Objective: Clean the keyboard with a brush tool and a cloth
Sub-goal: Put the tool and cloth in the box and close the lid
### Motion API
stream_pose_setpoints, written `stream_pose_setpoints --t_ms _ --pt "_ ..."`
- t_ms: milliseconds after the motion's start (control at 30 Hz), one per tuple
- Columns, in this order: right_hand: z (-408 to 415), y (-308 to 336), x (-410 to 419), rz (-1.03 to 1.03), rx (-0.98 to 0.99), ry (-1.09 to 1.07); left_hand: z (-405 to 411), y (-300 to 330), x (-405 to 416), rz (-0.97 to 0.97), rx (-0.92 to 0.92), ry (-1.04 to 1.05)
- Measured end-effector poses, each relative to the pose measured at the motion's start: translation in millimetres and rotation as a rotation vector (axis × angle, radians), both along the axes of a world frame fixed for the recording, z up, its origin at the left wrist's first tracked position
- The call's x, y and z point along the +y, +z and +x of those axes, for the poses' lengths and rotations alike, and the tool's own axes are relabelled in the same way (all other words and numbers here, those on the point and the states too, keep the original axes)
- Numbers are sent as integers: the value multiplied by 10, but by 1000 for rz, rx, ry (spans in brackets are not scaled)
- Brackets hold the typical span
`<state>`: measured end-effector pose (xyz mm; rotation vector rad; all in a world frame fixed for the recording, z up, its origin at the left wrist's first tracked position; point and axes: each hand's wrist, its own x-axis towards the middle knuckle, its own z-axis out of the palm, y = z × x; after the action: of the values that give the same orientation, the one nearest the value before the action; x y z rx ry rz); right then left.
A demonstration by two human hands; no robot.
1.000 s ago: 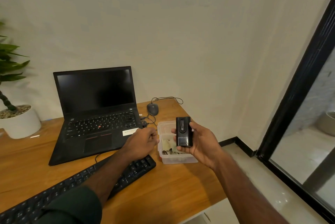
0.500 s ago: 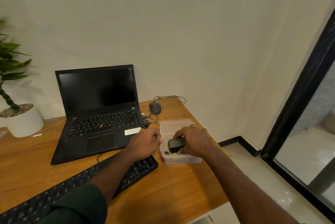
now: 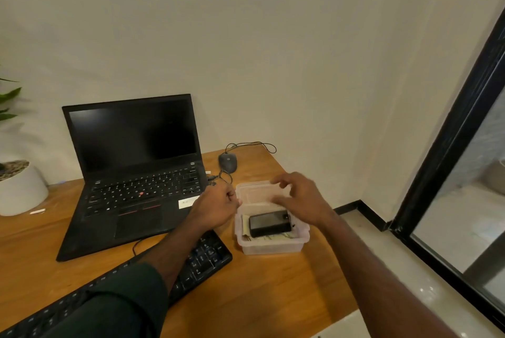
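A black external keyboard (image 3: 202, 258) lies at the desk's front, partly under my left forearm. A clear plastic box (image 3: 269, 247) stands to its right, and a black rectangular device (image 3: 269, 224) rests inside it on pale folded material. My left hand (image 3: 216, 207) is curled against the box's left rim, whether it grips anything I cannot tell. My right hand (image 3: 297, 198) hovers over the back of the box, fingers spread, holding nothing. No brush or cloth is clearly visible.
An open black laptop (image 3: 136, 173) sits behind the keyboard on the wooden desk (image 3: 273, 296). A wired mouse (image 3: 227, 161) lies beyond the box. A white plant pot (image 3: 21, 190) stands at far left. The desk edge drops to a tiled floor at right, beside a black-framed glass door (image 3: 448, 162).
My right hand lowered the black device into the plastic box, let go of it and lifted away with fingers spread. My left hand stayed at the box's left side.
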<state>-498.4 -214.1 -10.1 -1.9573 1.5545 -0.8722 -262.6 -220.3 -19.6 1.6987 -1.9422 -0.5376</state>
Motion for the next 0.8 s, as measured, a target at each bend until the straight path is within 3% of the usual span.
stream_pose_setpoints --t_ms 100,200,367,567,700,800 --pt "-190 -68 -283 -41 -45 -292 -15 -10 -98 3 17 73" --pt "-297 -233 -545 154 71 -417 -1 -45 -176 21 2 89" --pt "-239 -407 -769 328 123 -405 12 -67 -238 38 -6 96" --pt "-126 -435 -836 315 183 -414 74 -121 -270 58 -26 108" --pt "-194 -400 -813 238 104 -407 45 -104 -256 48 -6 106" --pt "-319 -292 -743 87 -68 -360 -14 -30 -235 83 149 131"
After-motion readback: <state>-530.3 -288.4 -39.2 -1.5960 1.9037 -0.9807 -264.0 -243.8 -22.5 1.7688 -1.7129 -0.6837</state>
